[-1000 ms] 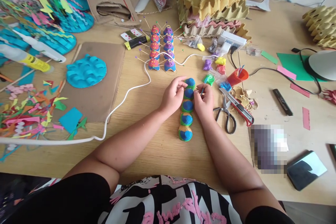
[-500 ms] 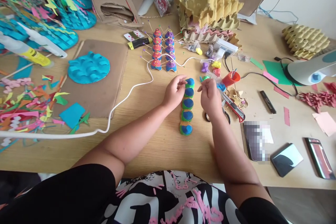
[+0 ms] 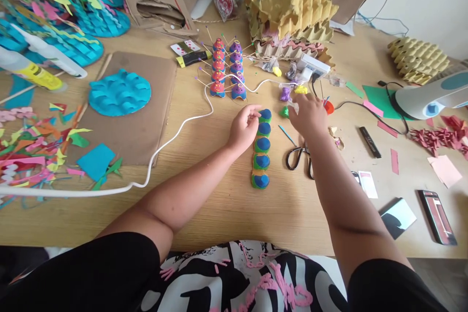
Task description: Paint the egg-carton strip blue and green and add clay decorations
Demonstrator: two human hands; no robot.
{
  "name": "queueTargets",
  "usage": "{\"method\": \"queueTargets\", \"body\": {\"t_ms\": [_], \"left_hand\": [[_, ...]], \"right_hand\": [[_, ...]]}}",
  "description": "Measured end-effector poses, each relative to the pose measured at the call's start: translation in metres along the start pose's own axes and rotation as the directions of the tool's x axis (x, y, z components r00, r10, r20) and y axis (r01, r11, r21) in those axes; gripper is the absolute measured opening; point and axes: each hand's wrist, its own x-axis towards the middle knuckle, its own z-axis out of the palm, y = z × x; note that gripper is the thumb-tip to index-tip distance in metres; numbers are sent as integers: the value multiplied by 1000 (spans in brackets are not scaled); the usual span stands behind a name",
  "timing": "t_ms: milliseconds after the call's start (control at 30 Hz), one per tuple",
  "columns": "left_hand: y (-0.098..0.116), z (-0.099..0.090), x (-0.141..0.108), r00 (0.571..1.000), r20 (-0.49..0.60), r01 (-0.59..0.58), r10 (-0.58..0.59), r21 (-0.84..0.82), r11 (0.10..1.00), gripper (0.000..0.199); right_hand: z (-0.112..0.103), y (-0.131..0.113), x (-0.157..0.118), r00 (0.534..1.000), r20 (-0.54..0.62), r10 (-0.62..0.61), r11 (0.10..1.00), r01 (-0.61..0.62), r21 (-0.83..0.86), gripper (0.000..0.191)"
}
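Observation:
A strip of egg-carton bumps [image 3: 262,145], painted blue on top with green and orange edges, lies lengthwise on the wooden table. My left hand [image 3: 245,127] is closed beside its far end, fingertips at the top bump; whether they pinch the strip or something small is hidden. Over the small clay packets and the red cup [image 3: 328,107], my right hand [image 3: 309,113] reaches with fingers spread, palm down. Near its fingertips are a green lump [image 3: 284,111], a purple packet [image 3: 285,93] and a yellow one [image 3: 301,89]. Black-handled scissors [image 3: 294,158] lie under the right wrist.
Red and purple carton strips [image 3: 218,66] with pins stand further back. A white cable [image 3: 183,129] crosses the table. At left are a blue disc [image 3: 120,92] on cardboard [image 3: 144,141] and paper scraps; at the back, stacked egg trays [image 3: 288,7]; at right, a phone [image 3: 438,217].
My right hand has moved right and forward from beside the strip to the packets and cup, and its fingers have spread. My left hand has stayed at the strip's far end.

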Motion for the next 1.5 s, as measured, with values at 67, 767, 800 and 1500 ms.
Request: {"method": "queueTargets", "body": {"t_ms": [67, 767, 800, 1500], "left_hand": [[2, 0, 0, 1000, 3, 11, -11, 6, 1000, 38], [8, -4, -4, 999, 33, -24, 24, 16, 1000, 29], [10, -4, -5, 998, 38, -53, 52, 32, 998, 28], [26, -12, -8, 913, 99, -406, 395, 310, 860, 18]], "right_hand": [[4, -3, 30, 996, 37, 80, 996, -79, -29, 29], [21, -21, -14, 982, -185, 45, 855, 58, 516, 39], [21, -24, -28, 978, -205, 28, 848, 86, 524, 38], [39, -21, -69, 966, -221, -131, 896, 211, 390, 19]]}}
